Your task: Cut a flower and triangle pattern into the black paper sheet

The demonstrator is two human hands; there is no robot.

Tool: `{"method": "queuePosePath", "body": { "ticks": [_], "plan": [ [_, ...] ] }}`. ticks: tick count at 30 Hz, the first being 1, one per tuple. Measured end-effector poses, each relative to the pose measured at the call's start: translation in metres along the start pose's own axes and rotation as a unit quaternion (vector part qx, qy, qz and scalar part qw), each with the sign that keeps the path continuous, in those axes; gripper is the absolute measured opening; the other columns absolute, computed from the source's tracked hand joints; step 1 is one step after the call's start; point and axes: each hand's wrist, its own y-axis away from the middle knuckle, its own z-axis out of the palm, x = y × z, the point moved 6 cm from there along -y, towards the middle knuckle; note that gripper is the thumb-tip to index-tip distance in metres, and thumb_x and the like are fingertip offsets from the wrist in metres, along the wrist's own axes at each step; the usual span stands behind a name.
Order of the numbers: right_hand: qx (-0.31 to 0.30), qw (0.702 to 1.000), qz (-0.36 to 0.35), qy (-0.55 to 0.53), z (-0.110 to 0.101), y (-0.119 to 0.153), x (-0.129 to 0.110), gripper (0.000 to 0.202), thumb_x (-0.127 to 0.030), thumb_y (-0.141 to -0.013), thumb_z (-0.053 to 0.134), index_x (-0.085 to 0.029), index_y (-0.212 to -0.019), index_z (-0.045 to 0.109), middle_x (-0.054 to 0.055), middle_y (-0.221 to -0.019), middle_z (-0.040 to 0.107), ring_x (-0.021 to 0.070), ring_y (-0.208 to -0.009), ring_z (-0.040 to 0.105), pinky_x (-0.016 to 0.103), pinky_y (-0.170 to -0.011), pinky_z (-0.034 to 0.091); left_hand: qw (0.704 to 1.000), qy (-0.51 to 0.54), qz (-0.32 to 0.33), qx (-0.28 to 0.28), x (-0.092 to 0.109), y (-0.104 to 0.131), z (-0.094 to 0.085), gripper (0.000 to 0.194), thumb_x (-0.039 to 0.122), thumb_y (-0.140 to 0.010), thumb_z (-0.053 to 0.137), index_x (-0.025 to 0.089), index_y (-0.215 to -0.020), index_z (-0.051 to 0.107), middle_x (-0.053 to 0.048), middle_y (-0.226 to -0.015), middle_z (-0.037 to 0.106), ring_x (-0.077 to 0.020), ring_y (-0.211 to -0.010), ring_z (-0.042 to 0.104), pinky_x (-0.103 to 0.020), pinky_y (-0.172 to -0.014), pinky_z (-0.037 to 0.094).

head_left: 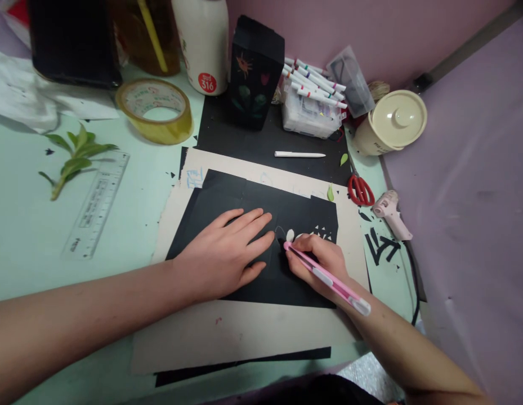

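Black sheet (pixel 227 197) lies on the pale board (pixel 189 337), middle of the green tabletop (pixel 16 225); small pale holes (pixel 290 235) show in its right part, oval ones near the right fingers, tiny triangular ones just beyond; faint drawn outline (pixel 280 232) beside the ovals. Right hand (pixel 320 259) has a narrow, closed grip on the pink cutter (pixel 322 274), held low near its front end, tail slanting back over the wrist; tip region at the outline, blade contact can't be told. Left hand (pixel 227 253) is palm down on the sheet, fingers extended and spread, gripping no object. Farther out: white pen (pixel 300 154) on another black sheet (pixel 221 129) behind the board; black box (pixel 256 73) upright behind that, markers (pixel 316 84) piled on a clear case (pixel 309 118) to its right; red scissors (pixel 361 190), pink glue gun (pixel 392 215) and black strips (pixel 380 247) at right; clear ruler (pixel 96 208), leafy sprig (pixel 77 157) and yellow tape roll (pixel 160 128) at left.
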Motion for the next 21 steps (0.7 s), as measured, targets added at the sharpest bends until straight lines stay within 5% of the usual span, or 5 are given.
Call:
{"method": "queuePosePath", "body": {
  "ticks": [14, 21],
  "plan": [
    [-0.019, 0.995, -0.058, 0.075, 0.004, 0.005, -0.011, 0.019, -0.008, -0.087, 0.059, -0.023, -0.084, 0.048, 0.001, -0.072, 0.06, 0.014, -0.063, 0.059, 0.024, -0.057, 0.047, 1.0, -0.003, -0.002, -0.009, -0.001, 0.0, 0.002, 0.037, 0.034, -0.095, 0.051, 0.017, -0.127, 0.06, -0.014, -0.15, 0.048, -0.0307, -0.139, 0.044, -0.049, -0.111, 0.038],
    [-0.079, 0.991, -0.057, 0.091, 0.001, 0.015, -0.013, 0.022, -0.006, -0.088, 0.055, -0.023, -0.08, 0.044, -0.001, -0.068, 0.052, 0.0132, -0.058, 0.05, 0.026, -0.055, 0.041, 1.0, -0.003, 0.0, -0.006, 0.0, 0.0, 0.0, 0.037, 0.034, -0.095, 0.052, 0.016, -0.126, 0.06, -0.015, -0.149, 0.049, -0.0314, -0.138, 0.045, -0.049, -0.11, 0.039]
  ]
}}
